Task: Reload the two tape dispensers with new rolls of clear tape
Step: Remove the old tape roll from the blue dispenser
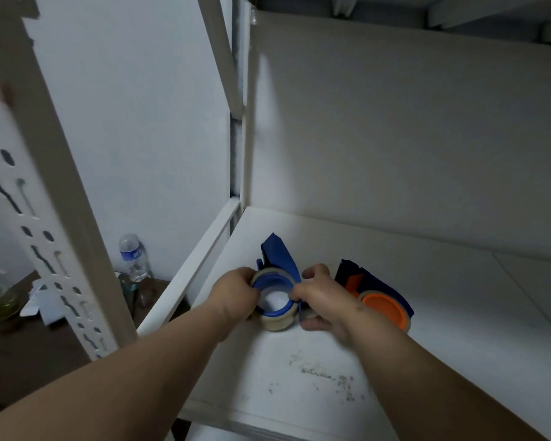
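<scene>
You are gripping the blue plastic tape dispenser (279,261) on the white shelf board (427,313) between both hands: your left hand (236,289) is pinching the rim of the clear tape roll (275,323) on its blue hub, and your right hand (323,297) is clamping the frame. The hub's axis is pointing up toward you. The orange-hubbed navy dispenser (382,300) is lying just beside your right wrist, nearer that hand.

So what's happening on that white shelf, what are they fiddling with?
A person is working on a blue tape dispenser lying on the white shelf. The left hand and right hand both grip the roll of clear tape sitting around its blue hub. Just to the right lies a second dispenser with an orange hub, untouched at this moment.
</scene>
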Demonstrator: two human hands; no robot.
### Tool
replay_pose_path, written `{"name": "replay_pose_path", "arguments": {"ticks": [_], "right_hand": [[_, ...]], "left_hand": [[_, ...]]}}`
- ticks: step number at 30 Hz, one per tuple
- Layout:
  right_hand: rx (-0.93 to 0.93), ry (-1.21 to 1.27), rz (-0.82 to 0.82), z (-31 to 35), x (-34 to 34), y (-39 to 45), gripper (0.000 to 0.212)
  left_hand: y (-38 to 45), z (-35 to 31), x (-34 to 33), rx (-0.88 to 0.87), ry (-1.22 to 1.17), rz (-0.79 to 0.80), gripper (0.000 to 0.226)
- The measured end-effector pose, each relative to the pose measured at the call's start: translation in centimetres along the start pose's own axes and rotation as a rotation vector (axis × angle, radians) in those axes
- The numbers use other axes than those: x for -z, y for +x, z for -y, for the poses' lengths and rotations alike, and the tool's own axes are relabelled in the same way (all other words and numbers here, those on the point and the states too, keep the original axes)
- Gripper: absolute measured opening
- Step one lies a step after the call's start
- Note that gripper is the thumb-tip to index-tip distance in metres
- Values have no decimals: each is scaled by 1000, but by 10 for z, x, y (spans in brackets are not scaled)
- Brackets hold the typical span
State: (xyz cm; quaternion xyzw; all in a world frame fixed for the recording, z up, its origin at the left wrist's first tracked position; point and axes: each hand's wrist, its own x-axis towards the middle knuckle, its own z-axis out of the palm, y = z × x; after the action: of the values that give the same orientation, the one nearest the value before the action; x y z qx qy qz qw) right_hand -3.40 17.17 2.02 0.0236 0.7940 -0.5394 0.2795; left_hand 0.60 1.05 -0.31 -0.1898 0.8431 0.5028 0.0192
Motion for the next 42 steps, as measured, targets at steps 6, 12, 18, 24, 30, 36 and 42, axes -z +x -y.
{"name": "replay_pose_path", "arguments": {"ticks": [6, 12, 18, 24, 30, 36, 42], "right_hand": [[47, -17, 154, -12, 20, -17, 65], [47, 20, 220, -24, 29, -31, 61], [44, 47, 240, -37, 31, -40, 69], [60, 65, 261, -33, 29, -39, 63], [35, 132, 144, -21, 18, -20, 40], [19, 167, 44, -11, -16, 0, 14], [3, 141, -103, -1, -23, 13, 17]], "left_hand": [[-24, 1, 10, -79, 125, -23, 37], [-42, 2, 9, -89, 130, -19, 33], [-53, 8, -3, -27, 72, 43, 18], [-50, 4, 10, 48, -297, 98, 18], [-32, -1, 33, 51, -288, 88, 15], [-20, 15, 41, 114, -307, 46, 15], [-13, 22, 33, 155, -272, 56, 15]]}}
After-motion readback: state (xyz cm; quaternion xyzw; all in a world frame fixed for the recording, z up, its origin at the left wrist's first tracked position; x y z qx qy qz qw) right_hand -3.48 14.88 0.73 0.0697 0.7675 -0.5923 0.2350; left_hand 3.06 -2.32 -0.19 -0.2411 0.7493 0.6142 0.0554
